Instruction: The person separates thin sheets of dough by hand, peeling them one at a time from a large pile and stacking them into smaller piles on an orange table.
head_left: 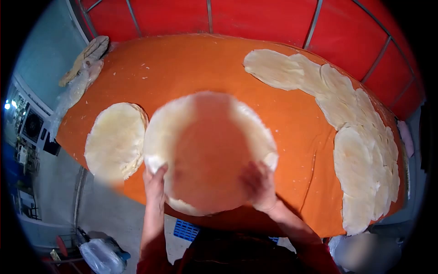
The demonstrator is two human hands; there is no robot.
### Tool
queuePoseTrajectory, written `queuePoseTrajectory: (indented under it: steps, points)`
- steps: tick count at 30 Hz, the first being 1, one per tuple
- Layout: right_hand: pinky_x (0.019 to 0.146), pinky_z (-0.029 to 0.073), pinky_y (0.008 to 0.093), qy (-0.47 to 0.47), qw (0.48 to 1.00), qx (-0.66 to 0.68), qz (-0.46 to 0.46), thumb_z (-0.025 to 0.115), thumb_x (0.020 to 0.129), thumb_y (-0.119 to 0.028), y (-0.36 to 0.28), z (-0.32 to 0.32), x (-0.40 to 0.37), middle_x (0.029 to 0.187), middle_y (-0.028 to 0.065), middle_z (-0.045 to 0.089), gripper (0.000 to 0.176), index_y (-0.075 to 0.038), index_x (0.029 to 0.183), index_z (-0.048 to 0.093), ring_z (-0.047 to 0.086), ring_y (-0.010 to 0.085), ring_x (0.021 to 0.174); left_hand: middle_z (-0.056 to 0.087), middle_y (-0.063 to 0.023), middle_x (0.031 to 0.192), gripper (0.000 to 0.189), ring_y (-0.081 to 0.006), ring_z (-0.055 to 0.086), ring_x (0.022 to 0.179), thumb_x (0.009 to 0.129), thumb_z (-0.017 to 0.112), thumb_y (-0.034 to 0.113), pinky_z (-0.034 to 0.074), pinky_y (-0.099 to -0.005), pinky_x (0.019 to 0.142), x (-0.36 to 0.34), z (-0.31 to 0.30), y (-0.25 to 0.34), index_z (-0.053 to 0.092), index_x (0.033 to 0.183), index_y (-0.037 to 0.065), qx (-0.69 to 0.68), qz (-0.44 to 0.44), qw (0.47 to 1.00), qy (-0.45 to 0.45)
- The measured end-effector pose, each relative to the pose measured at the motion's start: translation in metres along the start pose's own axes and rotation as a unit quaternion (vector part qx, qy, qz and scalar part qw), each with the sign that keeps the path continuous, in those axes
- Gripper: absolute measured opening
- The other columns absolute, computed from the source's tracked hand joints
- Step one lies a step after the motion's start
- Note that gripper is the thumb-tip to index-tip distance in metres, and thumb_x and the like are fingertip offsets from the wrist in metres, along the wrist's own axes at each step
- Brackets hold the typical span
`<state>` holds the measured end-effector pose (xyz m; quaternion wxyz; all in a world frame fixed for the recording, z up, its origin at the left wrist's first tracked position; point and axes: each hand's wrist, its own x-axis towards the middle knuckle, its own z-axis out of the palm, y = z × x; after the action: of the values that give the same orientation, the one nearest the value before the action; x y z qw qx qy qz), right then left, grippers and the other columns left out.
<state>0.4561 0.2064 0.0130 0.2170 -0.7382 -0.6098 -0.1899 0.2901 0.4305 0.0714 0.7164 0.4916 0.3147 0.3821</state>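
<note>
A thin round sheet of pale dough (pixel 207 150) is stretched between my hands above the orange cloth-covered table (pixel 182 68); its middle is so thin that the orange shows through. My left hand (pixel 155 185) grips its lower left edge. My right hand (pixel 260 185) grips its lower right edge. The sheet is motion-blurred. A stack of round dough sheets (pixel 114 141) lies on the table just left of it.
Several flat dough rounds (pixel 346 118) overlap in a curved row along the table's right side. A bundle of cloth and plastic (pixel 84 68) lies at the far left corner. Red panels (pixel 255 18) stand behind. A blue crate (pixel 186 229) sits on the floor below.
</note>
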Motion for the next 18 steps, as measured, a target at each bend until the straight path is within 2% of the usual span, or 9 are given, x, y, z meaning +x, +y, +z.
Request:
queuePoseTrajectory:
  steps: [1, 2, 3, 6, 8, 9, 10, 13, 18]
  points:
    - [0.095, 0.031, 0.0527, -0.041, 0.999, 0.003, -0.030, 0.049, 0.074, -0.018, -0.012, 0.022, -0.003, 0.116, 0.0111, 0.052, 0.036, -0.008, 0.107, 0.058, 0.043, 0.0309, 0.116, 0.059, -0.0125, 0.100, 0.042, -0.0203, 0.059, 0.086, 0.075, 0.051, -0.003, 0.049, -0.0290, 0.071, 0.003, -0.036, -0.023, 0.046, 0.116, -0.003, 0.098, -0.029, 0.992, 0.079]
    - [0.095, 0.030, 0.0531, -0.067, 0.996, 0.025, -0.048, 0.049, 0.073, -0.018, -0.020, 0.040, -0.009, 0.117, 0.0105, 0.051, 0.035, -0.008, 0.105, 0.058, 0.042, 0.0304, 0.116, 0.058, -0.0132, 0.101, 0.046, -0.0210, 0.058, 0.087, 0.073, 0.054, -0.002, 0.047, -0.0285, 0.073, 0.006, -0.078, -0.063, 0.044, 0.117, -0.003, 0.161, 0.028, 0.985, 0.055]
    - [0.096, 0.028, 0.0535, -0.094, 0.992, 0.044, -0.066, 0.048, 0.073, -0.019, -0.026, 0.058, -0.017, 0.118, 0.0099, 0.051, 0.034, -0.008, 0.104, 0.059, 0.041, 0.0299, 0.117, 0.053, -0.0180, 0.110, 0.053, -0.0266, 0.053, 0.100, 0.072, 0.060, 0.004, 0.043, -0.0333, 0.084, 0.011, -0.116, -0.080, 0.041, 0.121, -0.004, 0.481, -0.167, 0.855, 0.097]
    - [0.100, 0.026, 0.0467, -0.106, 0.992, 0.020, -0.057, 0.048, 0.073, -0.019, -0.036, 0.081, -0.033, 0.122, 0.0100, 0.049, 0.042, -0.009, 0.114, 0.055, 0.040, 0.0280, 0.118, 0.041, -0.0238, 0.124, 0.069, -0.0353, 0.039, 0.116, 0.070, 0.068, 0.016, 0.033, -0.0402, 0.096, 0.015, -0.132, -0.091, 0.034, 0.127, -0.004, 0.529, 0.096, 0.841, 0.064]
    - [0.101, 0.026, 0.0450, -0.123, 0.991, 0.014, -0.059, 0.047, 0.074, -0.018, -0.035, 0.076, -0.033, 0.123, 0.0101, 0.048, 0.044, -0.008, 0.117, 0.053, 0.040, 0.0273, 0.119, 0.035, -0.0252, 0.129, 0.076, -0.0393, 0.032, 0.121, 0.070, 0.069, 0.021, 0.029, -0.0415, 0.100, 0.022, -0.059, -0.037, 0.030, 0.130, -0.003, 0.595, 0.182, 0.783, 0.013]
    - [0.101, 0.026, 0.0447, -0.114, 0.992, 0.012, -0.060, 0.047, 0.074, -0.018, -0.035, 0.080, -0.035, 0.124, 0.0101, 0.048, 0.044, -0.008, 0.117, 0.052, 0.039, 0.0270, 0.120, 0.027, -0.0237, 0.136, 0.079, -0.0392, 0.025, 0.126, 0.073, 0.066, 0.030, 0.023, -0.0416, 0.103, 0.043, -0.056, -0.057, 0.026, 0.133, -0.001, 0.569, 0.273, 0.774, -0.060]
    - [0.101, 0.026, 0.0445, -0.105, 0.993, 0.010, -0.057, 0.047, 0.074, -0.017, -0.034, 0.082, -0.036, 0.125, 0.0101, 0.047, 0.044, -0.008, 0.117, 0.052, 0.039, 0.0267, 0.120, 0.017, -0.0204, 0.142, 0.077, -0.0383, 0.013, 0.131, 0.076, 0.061, 0.038, 0.013, -0.0505, 0.104, 0.053, -0.029, -0.048, 0.025, 0.135, 0.004, 0.642, 0.237, 0.719, -0.123]
    - [0.102, 0.024, 0.0442, -0.133, 0.990, 0.011, -0.049, 0.045, 0.076, -0.016, -0.031, 0.078, -0.037, 0.126, 0.0099, 0.046, 0.044, -0.008, 0.119, 0.051, 0.038, 0.0263, 0.121, 0.011, -0.0175, 0.144, 0.074, -0.0373, 0.006, 0.132, 0.078, 0.056, 0.043, 0.005, -0.0619, 0.100, 0.083, 0.037, -0.079, 0.025, 0.136, 0.010, 0.691, 0.249, 0.630, -0.253]
    - [0.104, 0.021, 0.0438, -0.169, 0.985, 0.035, 0.010, 0.044, 0.078, -0.016, -0.015, 0.079, -0.038, 0.128, 0.0104, 0.043, 0.043, -0.009, 0.120, 0.049, 0.032, 0.0270, 0.125, 0.008, -0.0185, 0.144, 0.072, -0.0380, 0.003, 0.133, 0.082, 0.045, 0.048, 0.003, -0.0647, 0.099, 0.083, 0.083, -0.099, 0.016, 0.139, 0.014, 0.751, 0.111, 0.545, -0.355]
